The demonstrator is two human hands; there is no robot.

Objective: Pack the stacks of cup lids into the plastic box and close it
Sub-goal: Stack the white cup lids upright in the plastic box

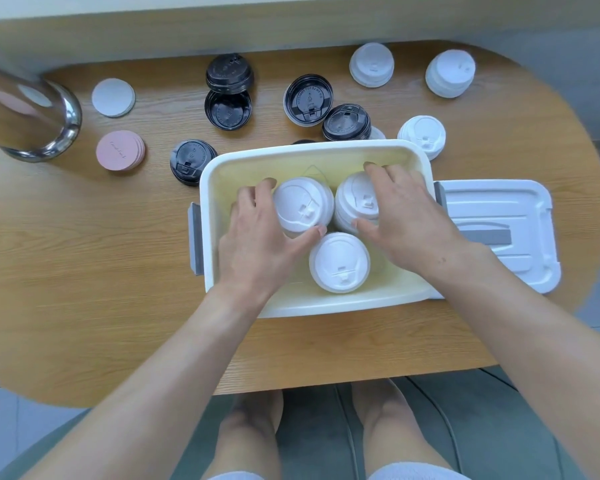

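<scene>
The white plastic box stands open in the middle of the table. Three stacks of white cup lids are inside it. My left hand grips the far-left stack between thumb and fingers. My right hand grips the far-right stack the same way. A third white stack stands free in the near middle of the box. The box's white cover lies flat to the right of the box.
Behind the box lie several black lid stacks and white lid stacks. White and pink round coasters lie far left beside a metal post base.
</scene>
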